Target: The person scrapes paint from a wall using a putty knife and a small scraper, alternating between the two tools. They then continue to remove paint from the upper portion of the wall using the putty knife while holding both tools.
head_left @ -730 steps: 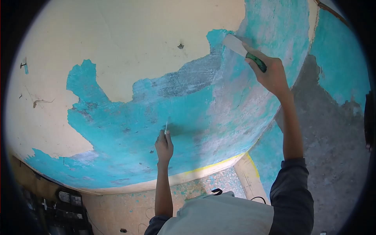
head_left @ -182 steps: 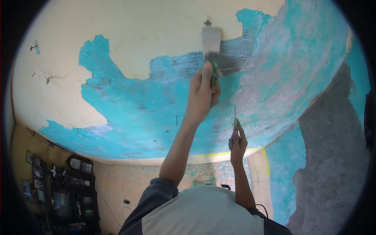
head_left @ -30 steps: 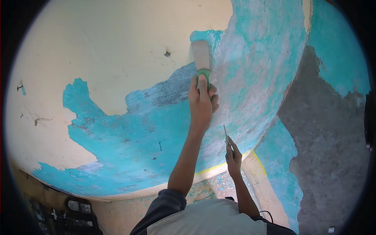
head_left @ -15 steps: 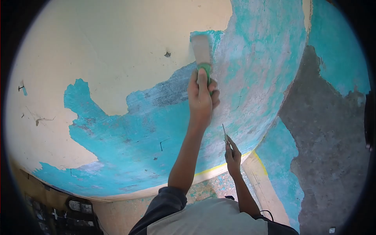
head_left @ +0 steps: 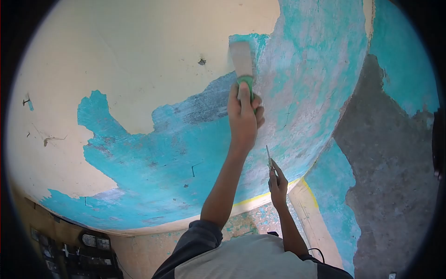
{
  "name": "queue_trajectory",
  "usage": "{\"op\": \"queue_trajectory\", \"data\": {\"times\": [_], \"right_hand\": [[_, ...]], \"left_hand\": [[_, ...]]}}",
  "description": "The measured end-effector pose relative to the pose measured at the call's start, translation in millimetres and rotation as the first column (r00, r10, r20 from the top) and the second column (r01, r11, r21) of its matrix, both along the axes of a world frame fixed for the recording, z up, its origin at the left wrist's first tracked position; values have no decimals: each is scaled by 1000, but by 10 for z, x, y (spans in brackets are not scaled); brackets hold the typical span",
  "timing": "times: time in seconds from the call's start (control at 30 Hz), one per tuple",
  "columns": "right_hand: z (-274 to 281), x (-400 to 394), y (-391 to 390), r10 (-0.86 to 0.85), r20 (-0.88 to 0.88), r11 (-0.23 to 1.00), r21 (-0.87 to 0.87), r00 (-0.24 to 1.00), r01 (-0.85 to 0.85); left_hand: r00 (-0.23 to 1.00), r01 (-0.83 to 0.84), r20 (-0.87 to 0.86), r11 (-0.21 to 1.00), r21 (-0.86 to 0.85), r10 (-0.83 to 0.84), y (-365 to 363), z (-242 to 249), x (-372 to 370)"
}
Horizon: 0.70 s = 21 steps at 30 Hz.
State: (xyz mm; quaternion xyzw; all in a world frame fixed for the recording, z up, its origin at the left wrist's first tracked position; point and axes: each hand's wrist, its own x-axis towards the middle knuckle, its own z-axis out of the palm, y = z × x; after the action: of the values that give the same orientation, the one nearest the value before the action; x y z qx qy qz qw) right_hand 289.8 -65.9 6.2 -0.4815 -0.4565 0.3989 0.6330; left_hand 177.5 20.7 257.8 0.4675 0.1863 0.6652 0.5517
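My left hand [head_left: 244,114] is wrapped round the green handle of a scraper [head_left: 242,58], thumb along the handle. Its wide blade points up and lies against the wall [head_left: 172,144], beside a notch in the cream paint where turquoise shows. Lower and to the right, my right hand [head_left: 278,183] is closed on a second tool [head_left: 268,153], seen edge-on with its thin blade pointing up. That tool appears apart from the wall. Cream paint covers the upper left; turquoise and greyish scraped patches spread below and to the right.
A side wall [head_left: 390,162] with turquoise paint and a large bare grey patch meets this wall at the right. Nails [head_left: 193,169] stick out of the wall. Dark objects [head_left: 88,255] stand at the lower left. Paint flakes [head_left: 251,221] lie on the floor below.
The view has shifted slightly, so the wall appears a little right and up. The scraper blade sits slightly lower against the notch. Both hands keep their holds.
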Motion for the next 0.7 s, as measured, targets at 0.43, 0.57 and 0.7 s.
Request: {"op": "queue_trajectory", "data": {"times": [0.43, 0.57, 0.7], "right_hand": [[-12, 88, -17, 2, -5, 999, -35, 1000, -3], [6, 80, -13, 6, 4, 1000, -24, 1000, -6], [10, 73, -31, 21, -12, 999, -36, 1000, -21]], "left_hand": [[999, 5, 38, 998, -66, -3, 1, -131, 54], [998, 17, 53, 1000, -3, -17, 46, 108, 68], [997, 18, 73, 995, -99, -11, -3, -183, 125]]}}
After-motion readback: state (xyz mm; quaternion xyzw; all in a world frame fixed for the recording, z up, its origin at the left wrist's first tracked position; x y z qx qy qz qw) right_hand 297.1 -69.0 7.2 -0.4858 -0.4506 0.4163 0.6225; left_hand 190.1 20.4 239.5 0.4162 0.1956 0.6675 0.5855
